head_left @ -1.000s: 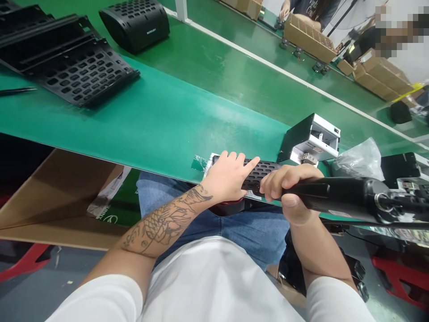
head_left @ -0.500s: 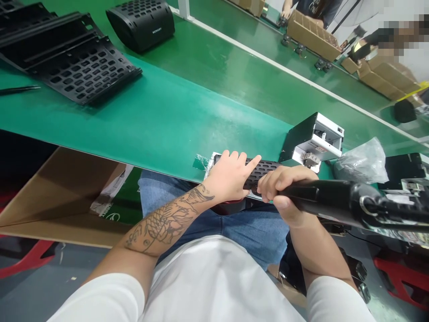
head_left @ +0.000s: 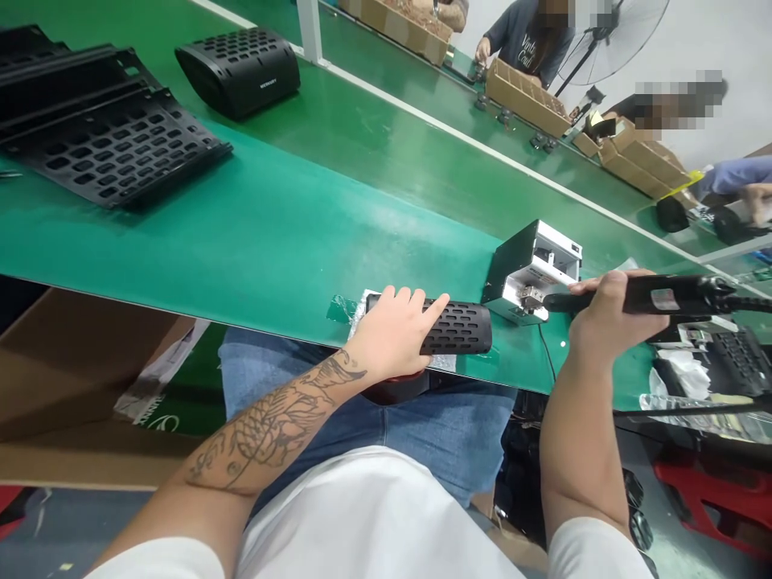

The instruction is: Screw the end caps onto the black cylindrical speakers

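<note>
Pressed flat by the left hand (head_left: 395, 334), a black perforated cylinder (head_left: 455, 328) is held down at the near edge of the green bench (head_left: 289, 233), just below the frame's centre; the palm covers its left half, the forefinger is stretched along its top, and only the right end is shown uncovered. Crinkled clear film is seen under it, mostly hidden. A black powered screwdriver (head_left: 657, 295) is clenched in the right hand (head_left: 603, 322) at centre right, its tip brought to the front of a small black-and-white box-shaped device (head_left: 534, 269); the tip itself cannot be made out, and the tool's rear is cut off at the right edge. Whether tip and device touch cannot be told.

One finished black speaker (head_left: 238, 68) is seen at upper left, with small white lettering on its side that is too fine to be read with certainty. One stack of black perforated panels (head_left: 102, 141) is laid left of it, cut off by the left edge; the number of panels cannot be counted. Brown cardboard (head_left: 78, 370) is partly hidden beneath the bench at lower left.

At the top right, across a second green belt, open cardboard boxes (head_left: 524, 96) are set, and one seated person in a dark top bearing partly legible white writing is shown with hands at a box. One standing fan (head_left: 609, 36) is cut off by the top edge.
</note>
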Available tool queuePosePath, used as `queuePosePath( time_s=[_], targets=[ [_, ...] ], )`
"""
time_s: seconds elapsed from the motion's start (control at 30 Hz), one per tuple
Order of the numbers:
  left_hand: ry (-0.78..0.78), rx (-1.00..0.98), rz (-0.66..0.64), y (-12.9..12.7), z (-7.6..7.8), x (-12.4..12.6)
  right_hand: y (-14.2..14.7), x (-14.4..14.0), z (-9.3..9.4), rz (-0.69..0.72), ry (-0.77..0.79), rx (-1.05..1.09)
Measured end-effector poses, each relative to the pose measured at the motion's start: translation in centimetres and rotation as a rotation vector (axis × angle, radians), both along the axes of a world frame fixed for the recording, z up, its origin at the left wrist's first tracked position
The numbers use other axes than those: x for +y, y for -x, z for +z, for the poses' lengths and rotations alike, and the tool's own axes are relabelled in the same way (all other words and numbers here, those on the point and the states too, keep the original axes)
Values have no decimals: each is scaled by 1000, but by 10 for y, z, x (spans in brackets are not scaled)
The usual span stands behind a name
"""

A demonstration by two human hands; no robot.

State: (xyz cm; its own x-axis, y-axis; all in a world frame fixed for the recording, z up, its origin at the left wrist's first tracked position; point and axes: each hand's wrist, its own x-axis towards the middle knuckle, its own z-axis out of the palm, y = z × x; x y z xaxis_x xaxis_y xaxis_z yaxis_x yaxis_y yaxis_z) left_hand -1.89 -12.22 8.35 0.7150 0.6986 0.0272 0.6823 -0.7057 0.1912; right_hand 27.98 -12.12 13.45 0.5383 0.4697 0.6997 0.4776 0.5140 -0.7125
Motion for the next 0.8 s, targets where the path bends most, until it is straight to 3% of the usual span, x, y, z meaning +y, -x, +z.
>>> queuePosePath(
  time_s=[0.13,0.27,0.33,0.43,0.57,0.67,0.8],
  targets=[
    [52,-102,-32,5,3,2,-10,1,-12,40,15,53],
    [98,-389,-126,33,0,10,6,-13,-1,56,92,83],
    [131,-530,-111,52,-11,14,18,-21,10,61,64,90],
    [226,-684,-49,76,-39,17,28,-23,22,21,-48,52],
    [355,-732,0,86,-75,12,16,-5,17,-95,-38,70],
    [349,-748,3,81,-86,8,-2,7,3,-104,39,135],
    [302,-788,-37,76,-88,9,-6,6,-3,-77,51,156]
  ],
)
